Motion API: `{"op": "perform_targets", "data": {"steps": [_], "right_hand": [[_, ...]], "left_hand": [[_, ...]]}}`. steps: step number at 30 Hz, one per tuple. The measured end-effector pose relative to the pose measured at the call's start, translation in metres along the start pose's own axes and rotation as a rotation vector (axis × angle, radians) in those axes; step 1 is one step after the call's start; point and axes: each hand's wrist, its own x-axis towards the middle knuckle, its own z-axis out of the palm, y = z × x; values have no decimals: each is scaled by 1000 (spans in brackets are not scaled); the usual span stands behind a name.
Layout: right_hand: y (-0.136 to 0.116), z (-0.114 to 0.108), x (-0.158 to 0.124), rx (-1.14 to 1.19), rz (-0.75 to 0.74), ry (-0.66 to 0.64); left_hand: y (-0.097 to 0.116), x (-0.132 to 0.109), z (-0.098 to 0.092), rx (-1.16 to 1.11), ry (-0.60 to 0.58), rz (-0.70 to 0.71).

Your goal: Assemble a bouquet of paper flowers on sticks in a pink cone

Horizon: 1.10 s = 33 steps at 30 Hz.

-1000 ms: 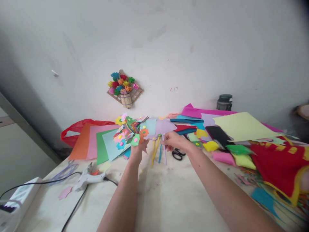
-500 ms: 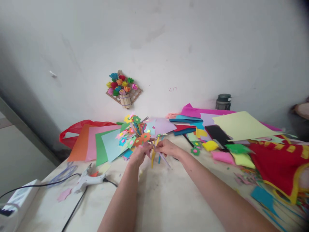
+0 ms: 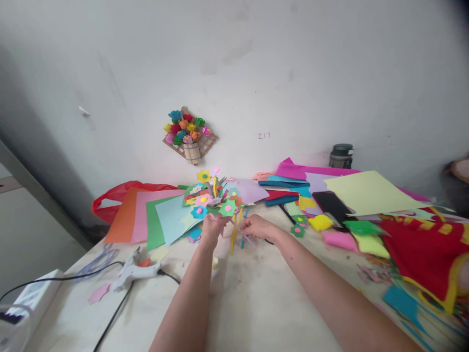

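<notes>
compared with half a second ago, the paper flower bunch (image 3: 214,198) stands higher and more upright. a second ago it leaned left, lower over the coloured sheets (image 3: 161,217). the right hand (image 3: 259,228) sits closer to the left hand (image 3: 213,228) than before. the left hand is closed around the bunch's stems, with the flower heads directly above it. the right hand pinches a lilac strip (image 3: 240,231) between thumb and fingertips; the strip slants toward the stems, just beside the left hand. a glue gun (image 3: 132,271) lies on the table (image 3: 249,303), well apart to the left.
</notes>
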Motion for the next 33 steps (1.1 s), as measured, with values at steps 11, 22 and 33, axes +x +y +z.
{"op": "perform_targets", "data": {"steps": [11,22,33], "right_hand": [[-33,-29,-22,-920,146,119],[-41,-15,-33,-1142,251,-4],[-36,-35,-35,-1176,285,-78]], "left_hand": [[4,7,-14,-25,300,-97],[-3,14,-31,-44,337,-95],[11,9,-38,-541,114,-23]]}}
